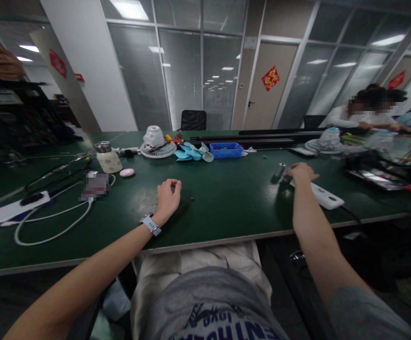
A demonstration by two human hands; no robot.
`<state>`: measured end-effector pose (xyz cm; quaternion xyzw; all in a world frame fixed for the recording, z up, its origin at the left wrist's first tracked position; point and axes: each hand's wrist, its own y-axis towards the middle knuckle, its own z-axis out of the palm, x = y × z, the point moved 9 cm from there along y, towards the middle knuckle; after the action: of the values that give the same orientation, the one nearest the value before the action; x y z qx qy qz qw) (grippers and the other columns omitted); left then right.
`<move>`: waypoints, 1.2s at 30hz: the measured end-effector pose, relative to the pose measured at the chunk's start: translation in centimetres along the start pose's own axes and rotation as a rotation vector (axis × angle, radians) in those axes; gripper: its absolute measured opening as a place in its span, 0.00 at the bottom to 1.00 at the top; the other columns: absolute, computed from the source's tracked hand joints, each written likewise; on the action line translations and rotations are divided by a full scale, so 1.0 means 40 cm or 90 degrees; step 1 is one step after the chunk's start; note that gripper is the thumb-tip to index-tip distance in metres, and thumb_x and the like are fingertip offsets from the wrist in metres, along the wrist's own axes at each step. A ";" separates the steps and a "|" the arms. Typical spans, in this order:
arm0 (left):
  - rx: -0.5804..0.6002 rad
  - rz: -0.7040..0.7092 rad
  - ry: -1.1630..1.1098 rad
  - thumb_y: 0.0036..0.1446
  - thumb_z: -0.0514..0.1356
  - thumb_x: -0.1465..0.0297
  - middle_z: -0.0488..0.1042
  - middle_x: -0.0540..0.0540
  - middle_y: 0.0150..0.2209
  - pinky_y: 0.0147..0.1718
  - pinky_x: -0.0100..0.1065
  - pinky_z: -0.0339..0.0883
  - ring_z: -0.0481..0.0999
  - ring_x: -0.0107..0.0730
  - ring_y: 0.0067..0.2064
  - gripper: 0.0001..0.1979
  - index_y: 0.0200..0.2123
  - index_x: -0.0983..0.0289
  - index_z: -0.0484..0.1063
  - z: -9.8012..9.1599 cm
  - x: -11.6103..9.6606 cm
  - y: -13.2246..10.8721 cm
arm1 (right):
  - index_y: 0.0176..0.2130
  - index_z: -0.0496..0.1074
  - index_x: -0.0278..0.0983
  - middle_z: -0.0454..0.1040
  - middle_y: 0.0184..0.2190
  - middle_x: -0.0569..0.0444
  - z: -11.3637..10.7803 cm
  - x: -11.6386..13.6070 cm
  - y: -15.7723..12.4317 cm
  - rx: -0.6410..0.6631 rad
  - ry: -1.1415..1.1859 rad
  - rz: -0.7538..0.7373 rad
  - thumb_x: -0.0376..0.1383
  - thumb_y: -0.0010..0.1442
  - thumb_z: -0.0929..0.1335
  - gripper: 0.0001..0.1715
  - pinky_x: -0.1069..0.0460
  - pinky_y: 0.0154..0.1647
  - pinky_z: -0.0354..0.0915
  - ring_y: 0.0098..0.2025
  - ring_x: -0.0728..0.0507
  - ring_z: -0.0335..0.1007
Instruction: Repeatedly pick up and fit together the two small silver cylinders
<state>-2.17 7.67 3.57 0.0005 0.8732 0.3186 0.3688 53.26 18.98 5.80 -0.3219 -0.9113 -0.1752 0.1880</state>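
Between the left hand [169, 199] and right hand [301, 173], a broad stretch of green bench [226, 208] offers passage past a small dark piece [192, 199]. Light-blue blades [191, 152] and a blue basket [226, 153] block the far side; a silver cylinder [280, 170] and white power strip [327, 195] crowd the right.

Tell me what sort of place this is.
Probably an office used as a workshop: long dark-green table, white round plastic fan grille, and tall glass partitions with grey blinds.
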 end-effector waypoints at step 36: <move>-0.056 -0.065 -0.132 0.58 0.54 0.70 0.71 0.51 0.32 0.35 0.35 0.63 0.70 0.31 0.31 0.06 0.40 0.61 0.66 -0.025 -0.011 -0.010 | 0.47 0.79 0.33 0.75 0.42 0.31 -0.037 -0.019 -0.042 -0.179 0.104 -0.094 0.41 0.62 0.67 0.19 0.43 0.40 0.53 0.42 0.35 0.68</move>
<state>-2.41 6.68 4.13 -0.0271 0.8147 0.3354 0.4723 53.05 16.69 6.39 -0.2621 -0.8806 -0.3399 0.2009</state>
